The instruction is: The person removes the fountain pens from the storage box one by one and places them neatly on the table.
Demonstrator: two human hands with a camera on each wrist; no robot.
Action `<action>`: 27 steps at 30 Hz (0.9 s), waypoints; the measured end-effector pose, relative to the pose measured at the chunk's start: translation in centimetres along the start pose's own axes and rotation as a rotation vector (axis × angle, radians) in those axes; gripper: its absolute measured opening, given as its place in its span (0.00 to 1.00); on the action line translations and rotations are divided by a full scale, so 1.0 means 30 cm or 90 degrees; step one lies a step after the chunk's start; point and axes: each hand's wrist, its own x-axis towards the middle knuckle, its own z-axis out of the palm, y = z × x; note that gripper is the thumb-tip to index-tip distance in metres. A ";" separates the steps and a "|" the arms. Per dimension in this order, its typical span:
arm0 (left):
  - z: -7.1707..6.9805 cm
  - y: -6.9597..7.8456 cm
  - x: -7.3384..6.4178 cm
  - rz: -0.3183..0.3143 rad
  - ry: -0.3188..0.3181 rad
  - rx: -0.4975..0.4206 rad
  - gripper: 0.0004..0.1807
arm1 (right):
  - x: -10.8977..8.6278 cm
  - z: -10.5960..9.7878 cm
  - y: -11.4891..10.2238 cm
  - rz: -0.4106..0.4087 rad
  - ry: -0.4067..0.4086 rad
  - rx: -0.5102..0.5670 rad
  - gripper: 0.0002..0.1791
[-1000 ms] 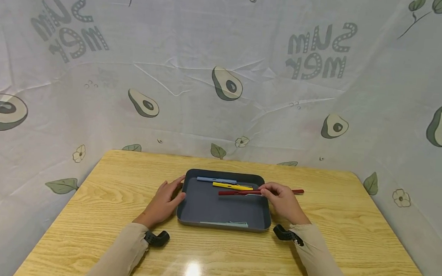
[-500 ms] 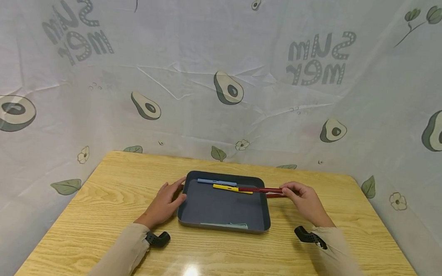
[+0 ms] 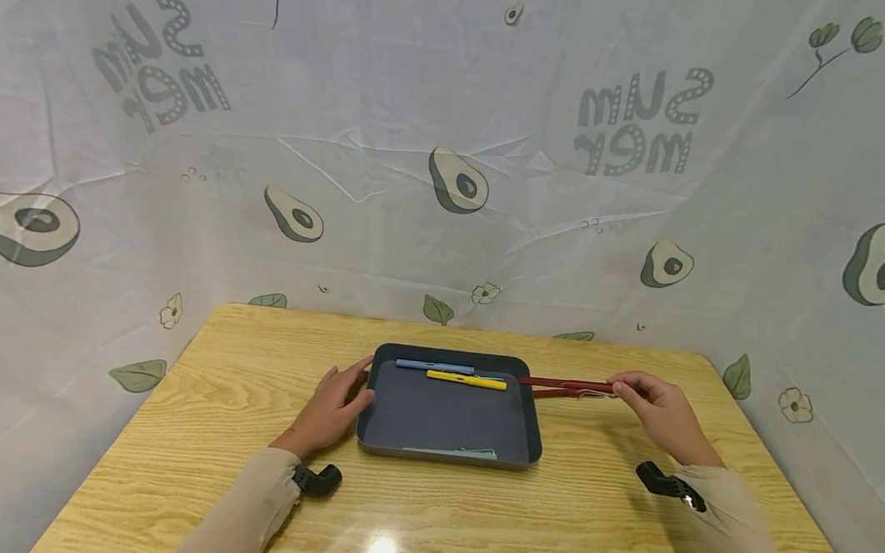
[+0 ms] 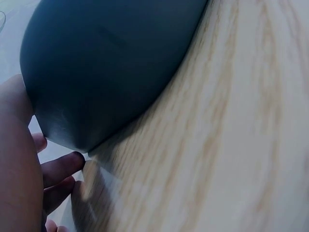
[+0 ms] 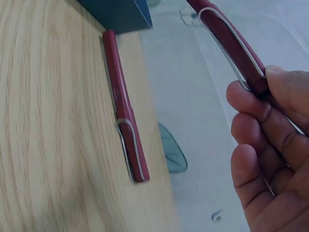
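The red pen (image 5: 237,49) is pinched by the right hand (image 3: 661,412) beside the tray (image 3: 435,420) — second red pen (image 5: 123,107) already on the table (image 3: 490,513), blue pen (image 3: 432,365), yellow pen (image 3: 464,379), pale pen (image 3: 448,452) left inside — the relaxed left hand (image 3: 330,408) touching its side.

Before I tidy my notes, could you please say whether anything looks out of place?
One red pen looks stray: it lies on the table beside the tray, while the blue pen, yellow pen and pale pen lie inside. The lettering behind the table also reads backwards. Nothing looks spilled.
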 end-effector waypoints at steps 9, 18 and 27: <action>-0.003 -0.006 -0.002 0.001 -0.002 0.004 0.32 | -0.030 -0.048 0.051 0.016 0.017 -0.004 0.13; -0.006 -0.011 0.006 0.000 -0.002 0.007 0.32 | -0.041 -0.035 0.100 0.032 -0.004 0.010 0.14; -0.005 -0.003 0.001 0.000 -0.003 0.007 0.32 | -0.026 0.027 0.127 0.038 -0.042 0.036 0.14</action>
